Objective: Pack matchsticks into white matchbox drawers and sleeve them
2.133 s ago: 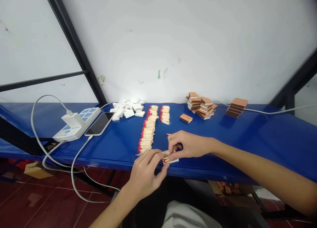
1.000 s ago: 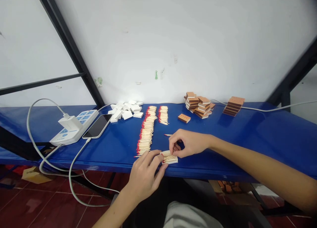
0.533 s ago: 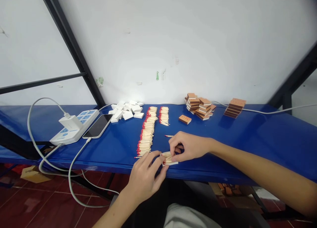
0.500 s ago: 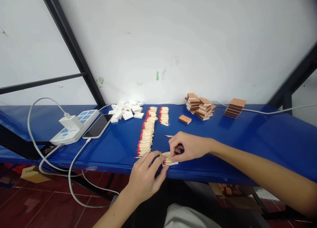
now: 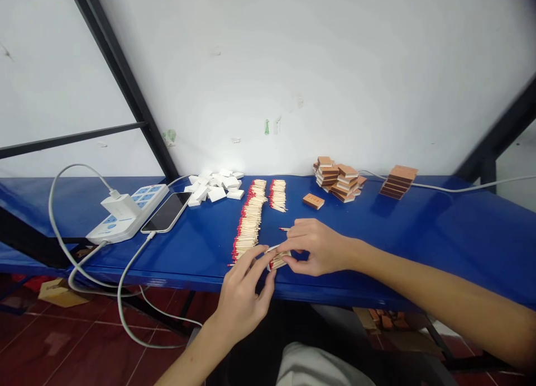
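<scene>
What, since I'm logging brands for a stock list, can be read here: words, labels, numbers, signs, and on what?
Nothing can be read as text.
Single brown matchbox: dark marks on top, too small to read.
Brown matchbox stacks: no legible print.
Power strip: blue sockets, no legible lettering.
Phone: screen dark.
Match tray between left hand and right hand: no print shows.

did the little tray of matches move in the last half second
Yes. The tray of matches has shifted slightly left and away from the person, closer to the long match row.
</scene>
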Demonstrator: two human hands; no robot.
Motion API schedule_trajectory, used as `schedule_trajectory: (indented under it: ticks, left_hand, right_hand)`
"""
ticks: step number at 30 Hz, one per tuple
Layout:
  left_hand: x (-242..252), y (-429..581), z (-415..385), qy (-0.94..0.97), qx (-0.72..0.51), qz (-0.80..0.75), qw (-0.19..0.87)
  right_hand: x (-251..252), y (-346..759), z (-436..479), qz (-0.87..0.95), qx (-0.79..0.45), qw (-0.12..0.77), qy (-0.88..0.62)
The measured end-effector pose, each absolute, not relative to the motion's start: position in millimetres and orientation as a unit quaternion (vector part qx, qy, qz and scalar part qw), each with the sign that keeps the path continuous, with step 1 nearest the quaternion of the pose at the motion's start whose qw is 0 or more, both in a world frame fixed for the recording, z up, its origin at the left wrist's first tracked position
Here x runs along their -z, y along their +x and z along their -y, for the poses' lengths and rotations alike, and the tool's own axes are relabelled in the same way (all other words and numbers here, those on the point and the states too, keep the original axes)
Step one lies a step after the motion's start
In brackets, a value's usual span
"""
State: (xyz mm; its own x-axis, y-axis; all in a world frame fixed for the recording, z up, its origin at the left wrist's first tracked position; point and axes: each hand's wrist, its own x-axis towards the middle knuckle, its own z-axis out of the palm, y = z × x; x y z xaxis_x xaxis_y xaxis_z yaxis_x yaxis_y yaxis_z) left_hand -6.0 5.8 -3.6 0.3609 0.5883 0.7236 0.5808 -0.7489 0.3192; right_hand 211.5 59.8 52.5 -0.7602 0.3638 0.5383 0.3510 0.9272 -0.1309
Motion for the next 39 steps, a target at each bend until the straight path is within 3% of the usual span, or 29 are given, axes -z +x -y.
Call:
schedule_trajectory:
  ticks: [5, 18, 26, 39]
  left_hand:
    - [3.4, -6.5, -6.2, 0.825, -0.441, -0.353, -0.001]
    - [-2.0, -10.4, -4.1, 0.857, -0.358, -0.371, -0.003]
    - [-3.7, -8.6, -3.5, 0.852, -0.367, -0.373, 0.004]
    - [0.0, -8.3, -4.5, 0.849, -0.392, -0.355, -0.004]
  right_hand:
    - [-49.0, 209.1, -56.3, 0.951, -0.007, 0.240, -0.196]
    - [-56.0, 216.2, -63.6, 0.936, 0.002, 0.272, -0.225]
    - [-63.1, 233.8, -84.8, 0.913, -0.043, 0.111, -0.390]
    - [-54.8, 234.2, -91.2, 0.915, -0.072, 0.111, -0.380]
